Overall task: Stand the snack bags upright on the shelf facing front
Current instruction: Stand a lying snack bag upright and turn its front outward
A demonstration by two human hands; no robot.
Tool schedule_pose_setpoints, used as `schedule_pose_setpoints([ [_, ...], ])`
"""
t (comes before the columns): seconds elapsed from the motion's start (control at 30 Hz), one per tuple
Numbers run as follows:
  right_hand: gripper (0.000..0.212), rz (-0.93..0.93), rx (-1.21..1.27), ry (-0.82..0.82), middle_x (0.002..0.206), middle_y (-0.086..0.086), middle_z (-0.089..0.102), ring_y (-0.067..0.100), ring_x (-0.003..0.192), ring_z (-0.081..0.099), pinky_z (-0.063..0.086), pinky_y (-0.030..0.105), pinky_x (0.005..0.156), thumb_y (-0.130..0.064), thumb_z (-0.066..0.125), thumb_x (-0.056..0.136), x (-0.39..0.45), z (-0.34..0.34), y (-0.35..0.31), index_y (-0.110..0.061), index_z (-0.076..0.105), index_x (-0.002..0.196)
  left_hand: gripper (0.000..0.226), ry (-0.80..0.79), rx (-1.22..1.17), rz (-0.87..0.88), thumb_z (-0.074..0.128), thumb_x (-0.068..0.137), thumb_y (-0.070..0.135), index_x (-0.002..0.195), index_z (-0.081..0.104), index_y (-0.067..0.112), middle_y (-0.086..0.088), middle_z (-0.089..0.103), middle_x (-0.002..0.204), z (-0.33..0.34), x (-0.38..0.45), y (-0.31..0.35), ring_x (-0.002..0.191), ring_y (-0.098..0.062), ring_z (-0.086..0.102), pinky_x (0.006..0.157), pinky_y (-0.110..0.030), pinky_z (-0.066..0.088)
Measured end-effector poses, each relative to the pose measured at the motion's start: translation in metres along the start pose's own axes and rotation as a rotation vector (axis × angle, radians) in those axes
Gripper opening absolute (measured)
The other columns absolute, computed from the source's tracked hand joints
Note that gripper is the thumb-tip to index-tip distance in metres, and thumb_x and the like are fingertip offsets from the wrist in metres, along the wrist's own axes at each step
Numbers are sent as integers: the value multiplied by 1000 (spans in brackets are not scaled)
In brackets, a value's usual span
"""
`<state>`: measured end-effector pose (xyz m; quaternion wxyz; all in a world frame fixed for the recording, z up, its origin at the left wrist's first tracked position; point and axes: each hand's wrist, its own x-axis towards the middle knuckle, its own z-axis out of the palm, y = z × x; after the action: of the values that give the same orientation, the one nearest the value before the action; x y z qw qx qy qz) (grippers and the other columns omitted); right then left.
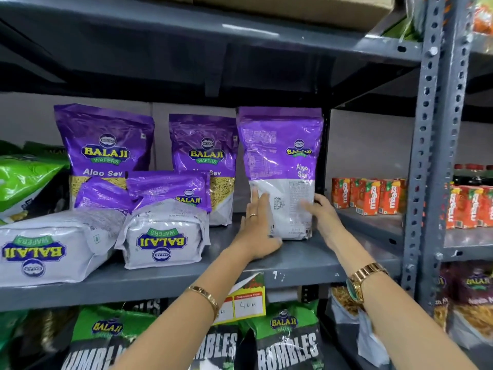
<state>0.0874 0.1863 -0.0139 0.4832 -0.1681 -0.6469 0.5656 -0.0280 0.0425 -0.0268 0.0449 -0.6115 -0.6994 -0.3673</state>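
Note:
A purple and white Aloo Sev snack bag (281, 156) stands upright at the right end of the grey metal shelf (186, 279), its printed back side turned toward me. My left hand (257, 225) presses flat against the bag's lower left edge, and my right hand (324, 217) holds its lower right edge. Two more purple bags stand upright facing front behind: one (104, 145) at the left, one (204, 156) in the middle. Two bags lie on their backs with bottoms toward me, one (50, 244) at the far left and one (165, 231) beside it.
A green snack bag (24, 180) leans at the shelf's far left. A perforated steel upright (429, 145) borders the shelf on the right, with orange juice cartons (370, 196) beyond it. Green Rumbles bags (288, 337) and a yellow price tag (245, 303) sit below.

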Motion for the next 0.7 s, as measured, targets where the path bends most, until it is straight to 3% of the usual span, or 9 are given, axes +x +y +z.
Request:
schedule_pose_setpoints([
  [0.03, 46, -15, 28, 45, 127, 9, 60, 22, 110, 58, 47, 30, 85, -28, 59, 86, 0, 0, -2, -6, 49, 125, 98, 90, -70, -33, 57, 77, 14, 147, -11, 21, -7, -9, 160, 1, -2, 7, 147, -32, 0, 118, -55, 14],
  [0.1, 48, -11, 73, 169, 136, 9, 53, 19, 113, 52, 40, 27, 89, -40, 44, 92, 0, 1, -5, -10, 46, 130, 86, 339, -351, -160, 52, 80, 14, 148, -1, 19, -15, 22, 155, 5, -7, 20, 140, -35, 25, 116, -51, 24],
  [0.17, 52, 74, 33, 251, 144, 9, 44, 24, 125, 45, 32, 36, 102, -45, 32, 95, 3, 0, -5, -15, 39, 137, 77, 498, -609, -311, 50, 85, 13, 149, 6, 11, -15, 30, 153, 10, -10, 31, 138, -32, 32, 116, -44, 28],
  [0.27, 59, 253, -9, 167, 147, 12, 42, 31, 134, 39, 28, 43, 110, -51, 22, 95, 7, 1, -2, -14, 43, 136, 65, 427, -762, -461, 44, 92, 15, 148, 12, 6, -15, 27, 154, 15, -6, 34, 141, -30, 28, 117, -42, 26],
  [0.37, 65, 296, 14, 22, 145, 11, 45, 30, 135, 40, 27, 51, 114, -58, 20, 92, 13, 2, 5, -16, 46, 135, 51, 307, -758, -481, 39, 96, 22, 143, 26, 9, -14, 30, 153, 17, 0, 31, 138, -30, 32, 114, -40, 29],
  [0.47, 66, 285, 25, -12, 144, 6, 47, 26, 133, 42, 26, 50, 115, -62, 24, 89, 20, 1, 12, -22, 48, 134, 60, 244, -761, -508, 34, 97, 38, 148, 14, 12, -9, 17, 158, 16, 10, 28, 144, -27, 21, 117, -40, 21],
  [0.7, 55, 210, -50, -6, 134, 3, 56, 23, 126, 48, 32, 45, 111, -57, 37, 87, 6, 1, 8, -24, 54, 127, 70, 47, -757, -603, 14, 94, 55, 149, 15, 13, -9, 15, 159, 5, 41, 4, 146, -25, 16, 121, -42, 12],
])
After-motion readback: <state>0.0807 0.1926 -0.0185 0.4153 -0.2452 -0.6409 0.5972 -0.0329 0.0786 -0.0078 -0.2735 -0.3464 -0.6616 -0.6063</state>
